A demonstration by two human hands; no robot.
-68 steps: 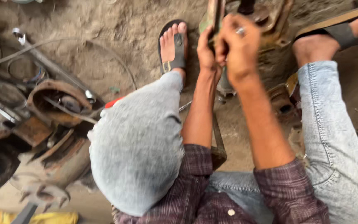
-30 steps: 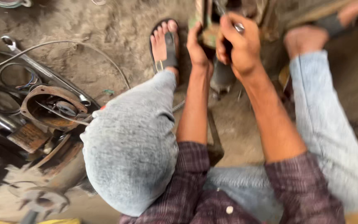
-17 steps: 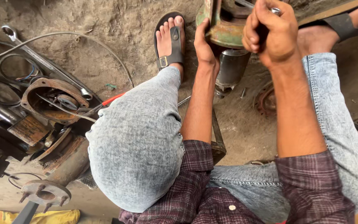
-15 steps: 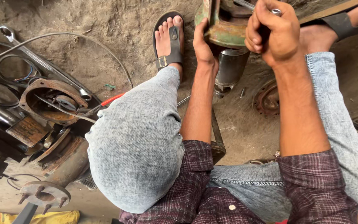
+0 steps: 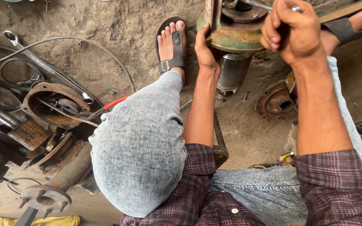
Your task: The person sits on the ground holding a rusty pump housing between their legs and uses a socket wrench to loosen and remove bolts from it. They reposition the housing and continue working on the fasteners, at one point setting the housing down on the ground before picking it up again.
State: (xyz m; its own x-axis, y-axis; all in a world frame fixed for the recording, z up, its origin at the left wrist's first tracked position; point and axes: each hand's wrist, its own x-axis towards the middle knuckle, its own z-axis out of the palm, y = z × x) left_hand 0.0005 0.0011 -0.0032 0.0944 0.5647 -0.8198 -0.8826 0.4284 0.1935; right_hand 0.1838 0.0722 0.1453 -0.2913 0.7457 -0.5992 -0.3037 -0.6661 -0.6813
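A round, green and rusty metal housing (image 5: 231, 39) stands between my feet at the top of the view, on a dark cylindrical part (image 5: 233, 73). My left hand (image 5: 206, 50) presses flat against the housing's left side and steadies it. My right hand (image 5: 292, 29) is closed around the handle of a thin metal tool (image 5: 256, 5) whose shaft lies over the top of the housing. The tool's tip is hidden by the upper frame edge. My grey-clad left knee (image 5: 139, 142) fills the middle of the view.
Rusty parts lie on the dirt floor at the left: a ring-shaped casing (image 5: 53, 104), a long spanner (image 5: 42, 65), a flanged shaft (image 5: 47, 196), cables (image 5: 63, 39). A red-handled tool (image 5: 114, 103) lies by my knee. A rusty hub (image 5: 275, 102) sits right of the housing.
The view has dropped and steadied, so the green housing now shows. My right hand has shifted to the right over its top, while my left hand stays on its left side.
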